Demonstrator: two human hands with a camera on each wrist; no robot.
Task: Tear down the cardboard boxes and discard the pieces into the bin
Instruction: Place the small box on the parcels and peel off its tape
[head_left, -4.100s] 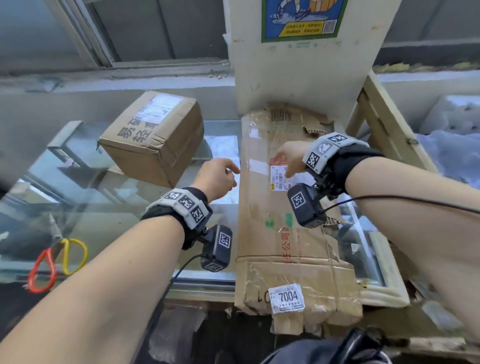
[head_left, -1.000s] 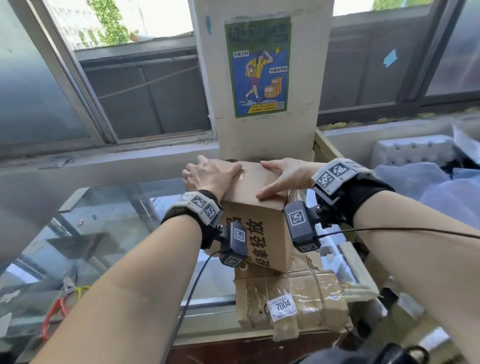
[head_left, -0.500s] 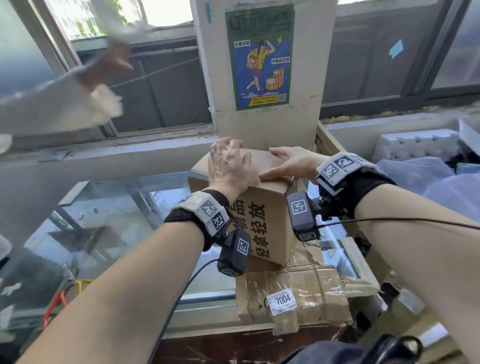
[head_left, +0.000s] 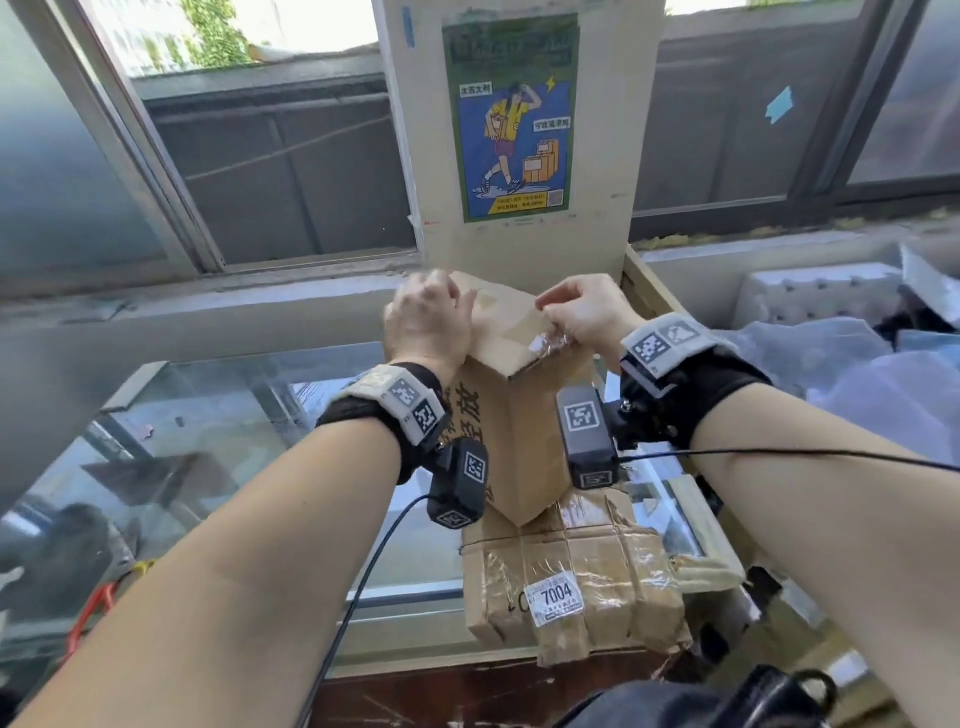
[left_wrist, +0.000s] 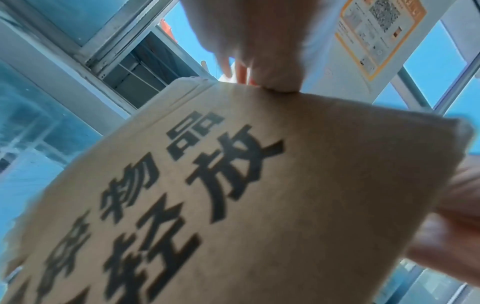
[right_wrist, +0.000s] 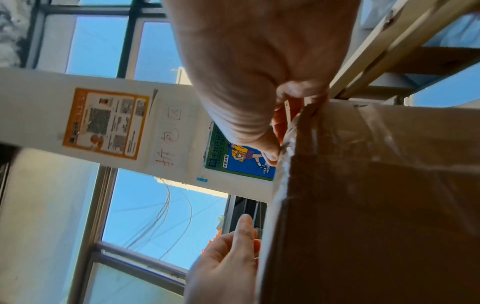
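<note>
A small brown cardboard box (head_left: 519, 441) with black printed characters stands upright on a long flat taped box (head_left: 582, 582) that carries a "7004" label. My left hand (head_left: 426, 322) lies on the small box's top at its left edge; the left wrist view shows its thumb (left_wrist: 272, 78) pressing on that box (left_wrist: 259, 205). In the right wrist view its fingers (right_wrist: 233, 246) look fairly straight. My right hand (head_left: 576, 312) pinches a loose end of clear tape (head_left: 545, 343) at the top's near right edge. The right wrist view shows the same pinch on the tape (right_wrist: 288, 131).
Both boxes sit on a glass-topped counter (head_left: 234, 441) in front of a pillar bearing a poster (head_left: 514, 119). A wooden frame (head_left: 654, 280) rises on the right, with white foam (head_left: 810, 296) and plastic wrap beyond. Red and yellow loops (head_left: 98, 603) lie lower left. No bin shows.
The small box went from the glass at the left onto the long box. In the last half second my right hand went from lying flat on its top to pinching tape, and my left hand shifted left.
</note>
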